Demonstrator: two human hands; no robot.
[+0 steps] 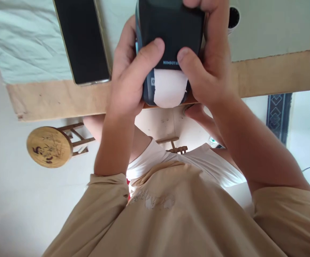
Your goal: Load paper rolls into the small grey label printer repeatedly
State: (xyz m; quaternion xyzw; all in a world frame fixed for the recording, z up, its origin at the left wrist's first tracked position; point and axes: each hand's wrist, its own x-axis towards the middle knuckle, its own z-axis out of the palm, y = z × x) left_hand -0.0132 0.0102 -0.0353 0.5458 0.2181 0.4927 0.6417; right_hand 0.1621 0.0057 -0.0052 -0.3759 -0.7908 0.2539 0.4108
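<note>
Over the near edge of the tabletop (pixel 272 73), a black printer (pixel 174 34) is clasped between the left grip (pixel 126 75) and right grip (pixel 213 67). Left of it, a phone (pixel 84 39) lies beside that edge. White paper (pixel 170 89) extends from the printer's near end.

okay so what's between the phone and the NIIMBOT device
In the head view, the left hand is between the phone and the NIIMBOT device, with green cloth showing above it.

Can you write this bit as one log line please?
left hand: holds printer | right hand: holds printer | paper: sticks out of printer | phone: on table, left of hands
</note>
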